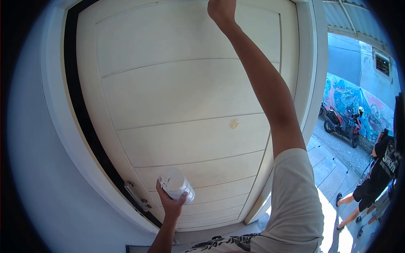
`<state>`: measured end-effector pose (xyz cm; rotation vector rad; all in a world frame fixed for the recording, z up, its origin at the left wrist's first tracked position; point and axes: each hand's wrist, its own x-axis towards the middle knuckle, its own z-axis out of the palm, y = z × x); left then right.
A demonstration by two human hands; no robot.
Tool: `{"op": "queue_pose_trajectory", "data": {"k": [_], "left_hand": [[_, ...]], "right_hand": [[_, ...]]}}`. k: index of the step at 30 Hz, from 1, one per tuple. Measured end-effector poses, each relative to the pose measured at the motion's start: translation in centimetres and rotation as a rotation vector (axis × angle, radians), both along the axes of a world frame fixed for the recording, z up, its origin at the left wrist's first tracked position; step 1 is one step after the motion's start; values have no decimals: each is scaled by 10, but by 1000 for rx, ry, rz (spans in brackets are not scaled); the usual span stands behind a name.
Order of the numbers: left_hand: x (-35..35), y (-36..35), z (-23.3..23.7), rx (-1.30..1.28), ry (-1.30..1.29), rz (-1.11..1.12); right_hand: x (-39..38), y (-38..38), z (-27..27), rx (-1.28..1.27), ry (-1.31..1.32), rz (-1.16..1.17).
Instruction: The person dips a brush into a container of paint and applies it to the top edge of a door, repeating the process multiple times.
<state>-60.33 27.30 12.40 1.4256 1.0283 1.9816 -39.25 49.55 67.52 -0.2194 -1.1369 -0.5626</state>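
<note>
My left hand (171,205) is wrapped round a white plastic tub (185,192) and holds it tilted in front of the door's lower part. White smears cover its rim; what is inside cannot be made out. My right arm stretches up across a cream panelled door (181,95). Only the wrist end of my right hand (222,9) shows at the top edge, so its fingers and anything in them are out of sight. A tan patch (233,123) marks one of the door's panels.
A metal door handle (137,196) sits low on the left. The white frame (311,63) borders the door on the right. Outside are a parked motorbike (344,126), a painted wall (354,99) and people in dark clothes (377,168) on the paving.
</note>
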Motion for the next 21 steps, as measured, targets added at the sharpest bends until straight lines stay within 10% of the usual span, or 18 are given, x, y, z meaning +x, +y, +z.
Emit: {"op": "queue_pose_trajectory", "data": {"k": [12,21], "left_hand": [[-45,-31,0,-23,172,-19],[-71,-45,-8,-33,218,47]], "right_hand": [[205,38,-4,-232,449,-292],[30,32,23,103,528,-15]]}}
